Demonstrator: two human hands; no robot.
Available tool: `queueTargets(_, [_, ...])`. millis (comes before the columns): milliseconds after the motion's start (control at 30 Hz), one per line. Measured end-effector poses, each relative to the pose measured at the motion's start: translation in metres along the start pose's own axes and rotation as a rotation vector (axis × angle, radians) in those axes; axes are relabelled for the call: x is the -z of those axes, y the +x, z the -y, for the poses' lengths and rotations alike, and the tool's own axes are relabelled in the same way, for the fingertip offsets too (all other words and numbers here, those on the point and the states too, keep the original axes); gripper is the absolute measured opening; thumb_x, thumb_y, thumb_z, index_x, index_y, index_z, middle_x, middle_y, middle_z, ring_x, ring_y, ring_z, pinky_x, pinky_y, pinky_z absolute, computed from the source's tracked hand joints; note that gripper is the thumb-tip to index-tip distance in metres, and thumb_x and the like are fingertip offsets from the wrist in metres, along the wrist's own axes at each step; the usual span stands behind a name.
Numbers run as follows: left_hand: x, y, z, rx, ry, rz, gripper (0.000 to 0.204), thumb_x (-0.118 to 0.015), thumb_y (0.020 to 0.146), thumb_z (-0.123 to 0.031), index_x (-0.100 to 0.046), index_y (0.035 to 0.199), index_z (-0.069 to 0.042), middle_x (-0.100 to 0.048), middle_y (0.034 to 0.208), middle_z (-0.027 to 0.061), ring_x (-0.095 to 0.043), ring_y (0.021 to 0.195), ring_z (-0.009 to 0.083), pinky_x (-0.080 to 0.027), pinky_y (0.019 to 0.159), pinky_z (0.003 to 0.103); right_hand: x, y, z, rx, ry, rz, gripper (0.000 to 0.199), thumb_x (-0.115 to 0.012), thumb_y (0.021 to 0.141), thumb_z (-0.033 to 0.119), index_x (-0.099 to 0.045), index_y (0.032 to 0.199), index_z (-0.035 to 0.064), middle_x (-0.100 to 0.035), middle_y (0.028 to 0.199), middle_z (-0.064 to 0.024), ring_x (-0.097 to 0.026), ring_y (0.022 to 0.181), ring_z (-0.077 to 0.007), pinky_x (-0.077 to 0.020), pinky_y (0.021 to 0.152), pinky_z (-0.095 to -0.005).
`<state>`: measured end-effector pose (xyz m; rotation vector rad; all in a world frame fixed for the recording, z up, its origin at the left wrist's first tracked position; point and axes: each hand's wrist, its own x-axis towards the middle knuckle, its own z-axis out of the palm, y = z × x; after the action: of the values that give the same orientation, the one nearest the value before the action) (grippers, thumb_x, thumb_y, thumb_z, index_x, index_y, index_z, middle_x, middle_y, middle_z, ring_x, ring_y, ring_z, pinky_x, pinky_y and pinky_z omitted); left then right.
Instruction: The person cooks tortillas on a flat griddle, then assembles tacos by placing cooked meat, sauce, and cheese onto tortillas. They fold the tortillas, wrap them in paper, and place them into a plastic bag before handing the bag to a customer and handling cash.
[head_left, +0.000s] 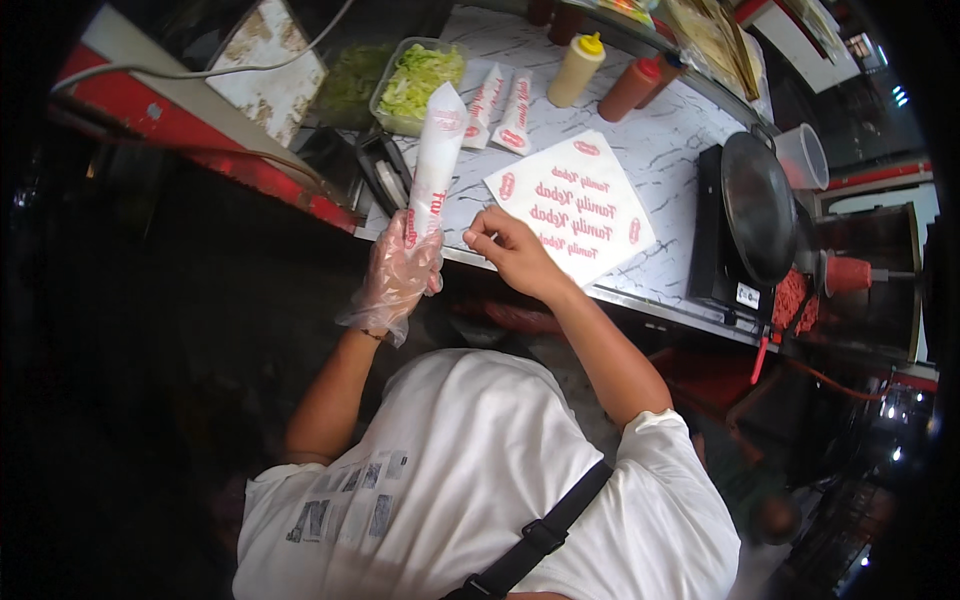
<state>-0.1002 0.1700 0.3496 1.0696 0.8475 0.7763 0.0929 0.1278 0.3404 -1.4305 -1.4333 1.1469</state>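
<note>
My left hand, in a clear plastic glove, is closed around the lower end of a long roll wrapped in white paper with red print. The roll stands nearly upright, its pointed top toward the far side; its filling is hidden. My bare right hand is just right of it, apart from the roll, fingers curled and thumb against them, with nothing visible in them. Under and beyond that hand, a square sheet of printed wrapping paper lies flat on the marbled counter. Two similar wrapped rolls lie farther back.
A clear tub of shredded lettuce stands back left, near a dark metal holder. A cream squeeze bottle and a red one stand behind. At right, a black pan sits on a portable stove, beside a white plastic container.
</note>
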Motion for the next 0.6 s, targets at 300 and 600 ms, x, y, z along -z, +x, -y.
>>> queueTargets(300, [-0.056, -0.001, -0.011, 0.313, -0.288, 0.331, 0.038, -0.051, 0.103, -0.044, -0.054, 0.104, -0.006, -0.053, 0.061, 0.0033, -0.050, 0.040, 0.0124, -0.041, 0.036, 0.026, 0.062, -0.030, 0.041, 0.086, -0.095, -0.091, 0.031, -0.077, 0.088, 0.025, -0.064, 0.084, -0.0033, -0.057, 0.086, -0.0137, -0.057, 0.076, -0.0273, -0.0459, 0.070, -0.0389])
queueTargets(600, [-0.131, 0.018, 0.020, 0.482, -0.760, 0.693, 0.047, -0.042, 0.104, -0.050, -0.060, 0.102, -0.007, -0.056, 0.069, 0.0084, -0.055, 0.058, 0.0182, -0.049, 0.061, 0.033, 0.117, -0.077, -0.010, 0.261, 0.122, -0.358, 0.020, -0.076, 0.087, 0.015, -0.064, 0.096, 0.0025, -0.059, 0.094, -0.0067, -0.055, 0.078, -0.0147, -0.0448, 0.068, -0.0273])
